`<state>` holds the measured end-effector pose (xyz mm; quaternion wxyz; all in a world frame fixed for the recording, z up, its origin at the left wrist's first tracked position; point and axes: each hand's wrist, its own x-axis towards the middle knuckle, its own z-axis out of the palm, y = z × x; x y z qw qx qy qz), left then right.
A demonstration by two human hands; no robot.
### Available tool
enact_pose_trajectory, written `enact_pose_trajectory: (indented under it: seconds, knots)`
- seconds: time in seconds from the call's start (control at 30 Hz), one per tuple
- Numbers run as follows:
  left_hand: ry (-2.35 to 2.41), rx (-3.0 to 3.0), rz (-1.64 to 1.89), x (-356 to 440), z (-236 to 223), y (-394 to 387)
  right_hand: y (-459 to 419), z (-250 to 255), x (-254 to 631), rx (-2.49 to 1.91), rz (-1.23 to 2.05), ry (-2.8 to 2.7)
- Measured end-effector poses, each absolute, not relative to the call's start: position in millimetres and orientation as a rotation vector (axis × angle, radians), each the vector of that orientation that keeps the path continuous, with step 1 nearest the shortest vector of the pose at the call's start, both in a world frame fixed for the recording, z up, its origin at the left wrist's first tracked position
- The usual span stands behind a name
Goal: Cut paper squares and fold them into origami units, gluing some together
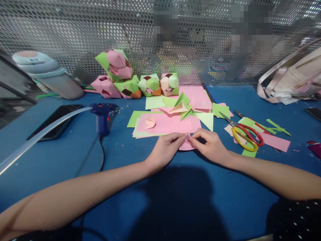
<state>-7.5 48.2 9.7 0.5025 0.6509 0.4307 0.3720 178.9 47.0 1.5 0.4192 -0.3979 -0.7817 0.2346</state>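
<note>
Between my two hands is a small piece of pink paper (186,146), low over the blue table. My left hand (168,146) pinches its left side between thumb and fingers. From the right, my right hand (208,143) pinches the same paper, so the fingertips almost meet. The upper part of the piece is partly hidden by my fingers. Just beyond lies a stack of pink and green paper sheets (173,123), with a small folded peach paper piece (150,122) on top. Folded green and pink pieces (183,105) are heaped behind it.
Scissors with yellow and red handles (247,135) lie among paper scraps at right. A blue glue gun (102,118) with a long glue stick and cord stands left, near a dark phone (56,122). Folded paper balls (127,87), a bottle (50,75) and a bag (296,75) line the mesh panel.
</note>
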Motion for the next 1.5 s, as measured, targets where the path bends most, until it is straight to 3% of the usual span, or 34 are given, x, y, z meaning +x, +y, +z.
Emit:
enact_pose_trajectory:
  seconds: [0.47, 0.63, 0.9, 1.5]
  knots:
    - [1.08, 1.666, 0.829, -5.4, 12.1, 45.6, 45.1, 5.4, 179.1, -0.909, 0.622, -1.964]
    - [1.088, 1.528, 0.952, -5.2, 11.2, 46.2, 46.3, 6.4, 179.5, -0.972, 0.663, -1.943]
    - [1.097, 1.441, 0.953, -4.3, 7.2, 48.2, 46.8, 1.4, 175.7, -1.084, 0.421, -2.016]
    - [1.156, 1.511, 0.856, -2.0, 7.4, 45.0, 44.7, 2.0, 175.1, -0.97, 0.378, -2.112]
